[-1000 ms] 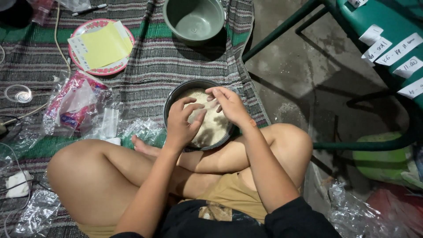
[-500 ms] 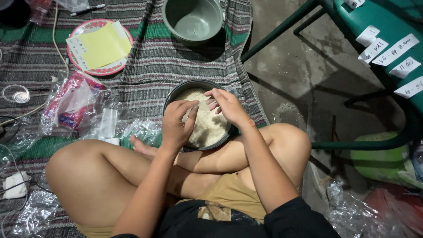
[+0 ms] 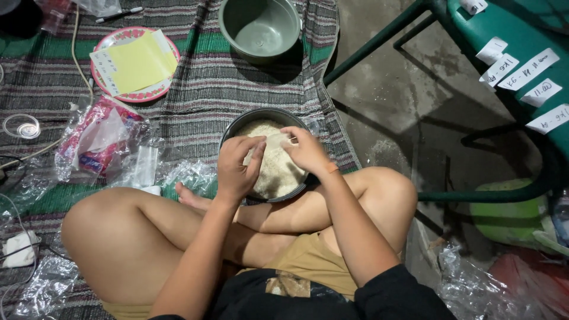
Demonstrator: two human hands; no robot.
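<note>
On the far left, crinkly clear plastic wrappers lay on the striped woven mat, and a red and white plastic packet lay a bit further in. Above that sat a round pink plate with yellow paper squares on it. Next came the person's bare crossed legs, folded on the mat. Right in front of the legs stood the round dark metal bowl full of white rice. Both hands were over this bowl, close together. The left hand was curled over the near left side of the bowl, and its fingers were bent in and pinching one edge of a small thin clear plastic bag. The right hand was over the right side of the bowl, and its fingers were closed on the other edge of the same bag. So the bag sat between the two hands, just above the rice, and stretched from left to right. I could not tell if the bag's mouth was open. Both hands were about the same short way from the rice, which lay straight below them. Higher up the mat, well apart from the hands, stood an empty round green bowl. On the far right, past the grey concrete floor, stood a green metal chair with white paper labels on it.
</note>
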